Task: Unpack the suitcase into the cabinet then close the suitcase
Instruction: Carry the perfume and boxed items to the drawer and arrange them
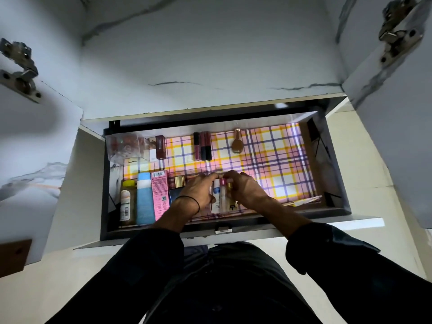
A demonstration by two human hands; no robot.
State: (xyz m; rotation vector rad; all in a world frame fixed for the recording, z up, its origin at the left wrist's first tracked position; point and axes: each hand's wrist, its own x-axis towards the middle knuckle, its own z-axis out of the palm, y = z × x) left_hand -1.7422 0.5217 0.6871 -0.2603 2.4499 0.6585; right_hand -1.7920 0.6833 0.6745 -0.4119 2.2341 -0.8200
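An open cabinet drawer [224,226] with a pink plaid liner [275,160] lies below me. My left hand [198,190] and my right hand [245,189] are both inside it near the front middle, fingers curled round a small cluster of cosmetic tubes [221,195]: a white tube and a clear pink-capped one. The hands almost touch at the fingertips. A dark compact [175,196] and a gold-capped item [180,181] sit just left of my left hand. No suitcase is in view.
Along the drawer's left front stand a yellow-capped bottle [126,202], a blue tube [145,199] and a pink box [160,195]. Lip glosses [202,146], a nail polish bottle [237,141], a dark red bottle [160,147] and a clear bag [126,143] lie at the back. Cabinet doors hang open on both sides.
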